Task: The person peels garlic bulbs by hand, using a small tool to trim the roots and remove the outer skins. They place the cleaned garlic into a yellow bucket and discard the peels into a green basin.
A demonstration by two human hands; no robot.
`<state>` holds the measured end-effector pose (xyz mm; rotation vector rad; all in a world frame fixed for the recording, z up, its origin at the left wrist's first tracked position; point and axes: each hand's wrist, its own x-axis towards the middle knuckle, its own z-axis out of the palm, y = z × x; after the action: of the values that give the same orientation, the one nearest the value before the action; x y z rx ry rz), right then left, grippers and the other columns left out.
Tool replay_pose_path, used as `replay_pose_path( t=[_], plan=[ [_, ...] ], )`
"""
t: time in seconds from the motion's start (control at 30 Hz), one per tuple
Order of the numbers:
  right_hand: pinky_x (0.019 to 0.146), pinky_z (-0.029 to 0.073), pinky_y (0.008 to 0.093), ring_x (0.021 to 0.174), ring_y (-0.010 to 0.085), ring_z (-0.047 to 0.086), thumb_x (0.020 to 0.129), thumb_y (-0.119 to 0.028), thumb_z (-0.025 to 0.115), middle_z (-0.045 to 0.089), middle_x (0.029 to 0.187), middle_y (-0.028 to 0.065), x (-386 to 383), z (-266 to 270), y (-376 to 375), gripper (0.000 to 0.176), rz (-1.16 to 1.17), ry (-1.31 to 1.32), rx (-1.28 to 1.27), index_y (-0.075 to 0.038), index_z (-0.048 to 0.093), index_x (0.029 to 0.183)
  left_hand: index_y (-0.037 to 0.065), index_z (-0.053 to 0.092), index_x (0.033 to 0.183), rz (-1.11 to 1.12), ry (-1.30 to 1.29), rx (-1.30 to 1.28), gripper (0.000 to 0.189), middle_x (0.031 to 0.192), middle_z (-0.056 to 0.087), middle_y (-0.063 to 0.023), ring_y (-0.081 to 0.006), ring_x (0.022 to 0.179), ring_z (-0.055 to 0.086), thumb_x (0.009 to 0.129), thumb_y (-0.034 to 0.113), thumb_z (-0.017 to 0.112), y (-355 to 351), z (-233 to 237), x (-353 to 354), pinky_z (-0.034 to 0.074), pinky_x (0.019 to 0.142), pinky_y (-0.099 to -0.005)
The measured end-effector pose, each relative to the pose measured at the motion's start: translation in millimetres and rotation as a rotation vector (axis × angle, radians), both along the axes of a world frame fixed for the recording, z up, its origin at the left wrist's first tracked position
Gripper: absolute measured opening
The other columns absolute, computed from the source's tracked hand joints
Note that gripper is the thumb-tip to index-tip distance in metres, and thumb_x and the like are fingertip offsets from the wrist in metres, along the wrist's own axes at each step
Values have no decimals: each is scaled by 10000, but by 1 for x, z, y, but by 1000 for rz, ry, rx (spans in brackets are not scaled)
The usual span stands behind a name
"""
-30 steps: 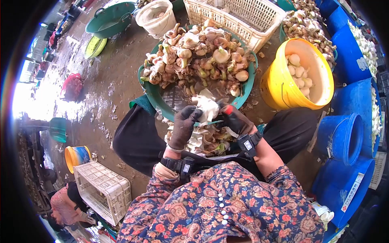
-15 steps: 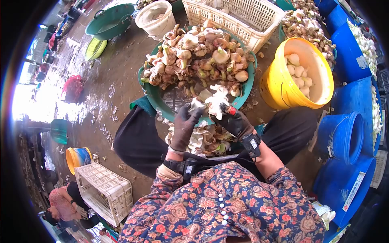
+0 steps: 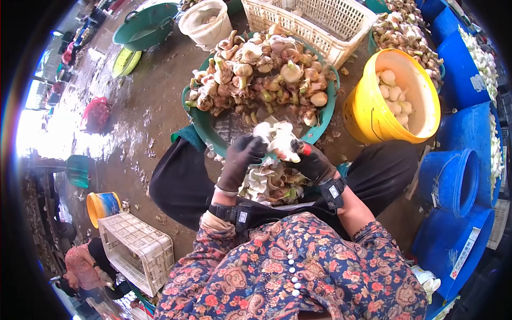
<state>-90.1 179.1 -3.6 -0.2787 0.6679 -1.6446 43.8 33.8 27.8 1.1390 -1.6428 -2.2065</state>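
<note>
In front of my lap both gloved hands meet over the near rim of a green basin [image 3: 201, 128]. My left hand [image 3: 245, 157] is closed around a whitish garlic bulb [image 3: 261, 129]. Against the bulb, my right hand [image 3: 316, 162] pinches loose white garlic skin [image 3: 284, 143]. Something small and red shows at the right thumb and forefinger; I cannot make out what it is. Unpeeled garlic bulbs [image 3: 250, 69] with cut stems and brownish skins are heaped in the basin's far part. Shed skins [image 3: 272, 184] lie below my hands, between my legs.
At the right stands a yellow bucket [image 3: 357, 114] holding peeled white bulbs [image 3: 394, 93]. Blue tubs [image 3: 453, 181] line the far right. Behind the basin are a cream crate [image 3: 341, 45] and a white bucket [image 3: 205, 26]. Another crate [image 3: 136, 250] and a person [image 3: 85, 266] are at lower left.
The white skin has been drawn down toward my right hand, baring more of the bulb at my left fingers. Both hands stay close together over the basin's near edge.
</note>
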Motion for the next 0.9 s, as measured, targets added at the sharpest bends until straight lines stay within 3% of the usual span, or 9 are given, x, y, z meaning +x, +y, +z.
replay_pose_path(
  t=[0.13,0.4,0.5,0.57,0.67,0.7,0.73,0.87,0.9],
  plan=[
    [695,453,228,767,70,540,826,-274,640,600,911,-11,3,-16,2,360,-28,357,258,-31,579,1084,-27,588,1048,-150,22,-53,323,866,626,-29,-74,739,556,819,190,655,16,4,-10,461,647,-209],
    [723,447,206,831,79,553,816,-220,639,610,978,10,4,-17,4,378,-24,441,257,-6,564,1119,-26,640,852,116,-6,-414,133,701,634,-24,-72,614,541,828,103,620,21,-32,-15,442,563,-221],
    [861,465,319,1002,186,571,864,-265,558,570,1128,90,21,-37,4,444,4,-275,-7,0,478,1211,-13,639,819,139,-79,-497,135,690,638,-44,-85,591,548,820,121,629,19,-47,-16,440,535,-239],
    [873,465,345,1008,202,571,866,-272,552,560,1146,98,20,-31,7,472,33,-360,-20,-9,442,1242,-10,639,824,148,-86,-610,140,688,640,-52,-87,591,552,816,130,634,14,-64,-18,443,536,-242],
    [929,433,381,1068,223,535,873,-269,539,531,1190,104,24,-26,5,508,30,-459,-35,-46,375,1299,-10,628,835,164,-89,-353,158,716,640,-71,-101,619,567,807,144,645,8,-79,-9,453,568,-242],
    [937,423,368,1069,224,531,871,-257,549,532,1184,105,22,-24,5,494,-18,-431,-9,-42,390,1287,-20,621,817,159,-158,-569,178,720,639,-68,-113,625,567,812,155,650,9,-53,-11,455,577,-246],
    [946,413,356,1070,225,527,869,-245,560,534,1178,106,21,-23,4,480,-65,-402,15,-38,405,1274,-28,613,805,291,31,-534,210,714,633,-65,-119,606,561,821,178,650,13,-36,-14,450,565,-247],
    [901,438,316,1018,209,548,866,-216,575,555,1128,88,12,-32,5,415,-143,-83,137,-31,460,1220,-16,624,763,66,-89,-197,359,639,593,-38,-89,551,528,823,337,637,15,11,-8,420,512,-227],
    [870,451,294,983,185,555,865,-207,578,562,1095,70,8,-32,10,374,-90,510,223,-29,489,1182,-11,631,754,-92,-221,10,403,610,574,-25,-78,535,515,820,386,629,15,16,-6,408,495,-220]
  ],
)
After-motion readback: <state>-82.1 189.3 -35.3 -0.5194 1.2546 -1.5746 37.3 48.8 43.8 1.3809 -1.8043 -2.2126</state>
